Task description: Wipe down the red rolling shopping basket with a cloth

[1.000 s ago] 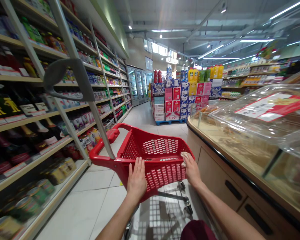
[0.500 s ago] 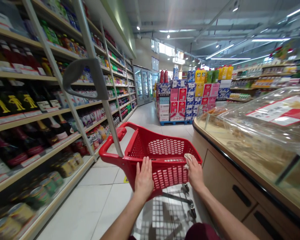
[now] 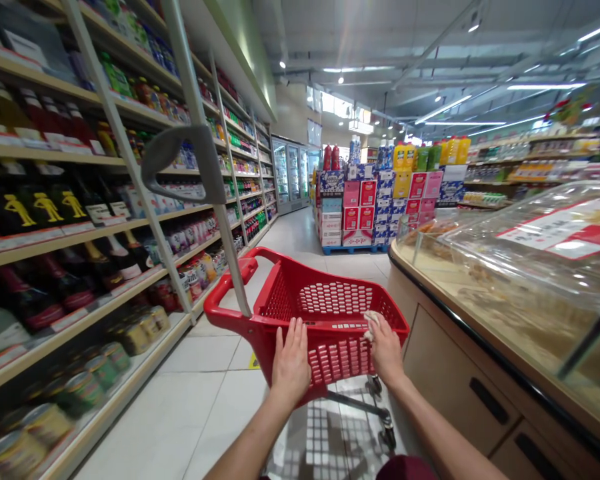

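A red plastic shopping cart (image 3: 337, 363) with perforated walls stands sideways in front of me. My left hand (image 3: 291, 363) lies flat against its near side, fingers stretched and close to the rim. At the right part of the near rim, my right hand (image 3: 386, 350) presses a crumpled whitish cloth (image 3: 371, 323) against the plastic. The fingers bend over the cloth and hide part of it. A grey pole with a loop handle (image 3: 185, 163) rises from the handle end of the cart.
Shelves of bottles and cans (image 3: 100, 220) line the left side. A wooden counter (image 3: 460, 373) with clear covers stands close on the right. Farther ahead, stacked drink cartons (image 3: 365, 207) sit on a blue pallet, with glass-door fridges (image 3: 291, 170) behind.
My right hand and the cloth have slid a little left along the cart's rim. The left hand stays flat on the side. The whole view has shifted slightly.
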A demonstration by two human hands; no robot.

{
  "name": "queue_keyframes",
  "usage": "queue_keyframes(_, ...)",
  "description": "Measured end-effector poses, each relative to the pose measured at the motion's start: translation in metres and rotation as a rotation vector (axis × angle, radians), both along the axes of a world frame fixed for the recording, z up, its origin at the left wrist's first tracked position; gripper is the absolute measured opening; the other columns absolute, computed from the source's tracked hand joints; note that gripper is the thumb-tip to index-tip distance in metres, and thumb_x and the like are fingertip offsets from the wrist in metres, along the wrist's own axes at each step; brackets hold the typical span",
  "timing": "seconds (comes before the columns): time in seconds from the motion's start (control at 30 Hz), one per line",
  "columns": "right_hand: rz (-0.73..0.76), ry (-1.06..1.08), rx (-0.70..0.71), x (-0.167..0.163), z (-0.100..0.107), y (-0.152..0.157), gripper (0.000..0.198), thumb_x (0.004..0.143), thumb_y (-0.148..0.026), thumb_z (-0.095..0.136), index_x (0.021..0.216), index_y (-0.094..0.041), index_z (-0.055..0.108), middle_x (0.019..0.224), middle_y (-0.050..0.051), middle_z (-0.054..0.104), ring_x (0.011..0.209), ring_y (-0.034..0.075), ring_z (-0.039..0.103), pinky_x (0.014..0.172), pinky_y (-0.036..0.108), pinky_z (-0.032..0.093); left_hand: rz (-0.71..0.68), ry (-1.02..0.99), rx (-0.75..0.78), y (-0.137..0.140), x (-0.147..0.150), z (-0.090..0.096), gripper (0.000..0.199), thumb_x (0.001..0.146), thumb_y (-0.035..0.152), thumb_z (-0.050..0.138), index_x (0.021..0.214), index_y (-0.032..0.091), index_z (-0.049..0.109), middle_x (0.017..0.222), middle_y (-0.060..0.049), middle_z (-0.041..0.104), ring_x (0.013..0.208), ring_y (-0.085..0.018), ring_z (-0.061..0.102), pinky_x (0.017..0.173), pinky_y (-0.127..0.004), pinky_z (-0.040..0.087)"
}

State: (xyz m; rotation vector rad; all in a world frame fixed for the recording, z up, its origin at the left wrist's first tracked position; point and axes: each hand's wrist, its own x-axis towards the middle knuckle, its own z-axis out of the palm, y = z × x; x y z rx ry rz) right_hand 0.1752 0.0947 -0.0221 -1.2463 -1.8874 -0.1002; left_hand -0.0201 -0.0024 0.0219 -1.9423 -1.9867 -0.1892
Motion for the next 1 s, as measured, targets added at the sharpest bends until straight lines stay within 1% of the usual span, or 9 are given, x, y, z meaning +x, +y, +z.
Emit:
queue_keyframes(0.13, 0.19, -0.055, 0.052, -0.054, 0.004, -0.024, 0.053, 0.074, -0.001, 0.03, 0.12, -0.02, 0.049, 0.127, 0.004, 0.047, 0.123, 0.016, 0.033, 0.099, 0.035, 0.033, -0.021, 0.0, 0.025, -0.001, 0.0, 0.005, 0.063, 0.07, 0.023, 0.039, 0.13, 0.008, 0.029, 0.139, -0.011, 0.027, 0.131, -0.023, 0.015, 0.106, -0.044, 0.009)
queue_keyframes(0.23, 0.333, -0.083, 0.061, -0.079, 0.009, -0.036, 0.055, 0.075, -0.002, 0.03, 0.126, -0.019, 0.042, 0.131, 0.005, 0.043, 0.125, 0.015, 0.03, 0.1, 0.036, 0.031, 0.022, -0.001, 0.16, -0.009, -0.021, 0.018, 0.063, 0.07, 0.023, 0.039, 0.13, 0.008, 0.03, 0.138, -0.011, 0.03, 0.13, -0.023, 0.019, 0.107, -0.046, 0.009)
queue_keyframes(0.33, 0.279, -0.029, 0.012, -0.068, 0.012, -0.029, 0.057, 0.072, 0.002, 0.028, 0.122, -0.017, 0.046, 0.13, 0.009, 0.044, 0.124, 0.017, 0.032, 0.098, 0.039, 0.032, 0.127, 0.02, 0.283, -0.021, -0.052, 0.031, 0.064, 0.069, 0.02, 0.039, 0.131, 0.007, 0.028, 0.138, -0.012, 0.028, 0.13, -0.024, 0.018, 0.106, -0.05, 0.007)
queue_keyframes(0.43, 0.224, 0.015, -0.02, -0.068, 0.019, -0.024, 0.051, 0.073, 0.002, 0.027, 0.115, -0.011, 0.052, 0.125, 0.014, 0.047, 0.121, 0.019, 0.036, 0.096, 0.04, 0.033, 0.102, 0.072, 0.229, -0.028, -0.07, 0.035, 0.061, 0.069, 0.015, 0.036, 0.13, 0.01, 0.031, 0.138, -0.009, 0.03, 0.131, -0.022, 0.016, 0.106, -0.05, 0.007)
queue_keyframes(0.67, 0.405, -0.051, 0.017, -0.177, 0.062, -0.068, 0.044, 0.084, -0.012, 0.033, 0.125, -0.025, 0.042, 0.132, -0.002, 0.041, 0.123, 0.011, 0.032, 0.099, 0.029, 0.031, 0.115, 0.081, 0.193, -0.03, -0.065, 0.039, 0.052, 0.075, 0.01, 0.027, 0.125, 0.01, 0.039, 0.134, -0.011, 0.035, 0.128, -0.023, 0.023, 0.104, -0.054, 0.009)
queue_keyframes(0.73, 0.401, -0.075, 0.024, -0.173, 0.062, -0.067, 0.046, 0.084, -0.011, 0.032, 0.126, -0.027, 0.039, 0.133, -0.004, 0.039, 0.124, 0.011, 0.032, 0.1, 0.03, 0.03, 0.1, 0.094, 0.196, -0.033, -0.068, 0.04, 0.052, 0.075, 0.01, 0.027, 0.125, 0.011, 0.039, 0.134, -0.01, 0.035, 0.129, -0.022, 0.023, 0.104, -0.054, 0.007)
queue_keyframes(0.8, 0.367, -0.094, 0.026, -0.142, 0.05, -0.056, 0.05, 0.082, -0.006, 0.03, 0.126, -0.029, 0.039, 0.133, -0.004, 0.04, 0.123, 0.011, 0.033, 0.1, 0.032, 0.03, 0.093, 0.088, 0.209, -0.036, -0.072, 0.04, 0.053, 0.074, 0.012, 0.03, 0.127, 0.011, 0.037, 0.136, -0.009, 0.033, 0.129, -0.022, 0.022, 0.105, -0.053, 0.005)
queue_keyframes(0.9, 0.253, -0.073, 0.003, -0.081, 0.025, -0.031, 0.052, 0.076, 0.001, 0.028, 0.12, -0.02, 0.048, 0.128, 0.006, 0.046, 0.121, 0.018, 0.037, 0.097, 0.04, 0.031, 0.097, 0.05, 0.22, -0.034, -0.069, 0.036, 0.056, 0.072, 0.014, 0.033, 0.128, 0.008, 0.034, 0.137, -0.01, 0.028, 0.13, -0.021, 0.02, 0.106, -0.051, 0.003)
queue_keyframes(1.0, 0.158, -0.032, 0.015, -0.06, 0.012, -0.022, 0.051, 0.074, 0.002, 0.03, 0.117, -0.015, 0.052, 0.126, 0.012, 0.047, 0.121, 0.021, 0.036, 0.098, 0.042, 0.03, 0.057, 0.017, 0.2, -0.022, -0.05, 0.027, 0.058, 0.07, 0.016, 0.035, 0.128, 0.007, 0.034, 0.138, -0.009, 0.027, 0.13, -0.021, 0.019, 0.107, -0.048, 0.004)
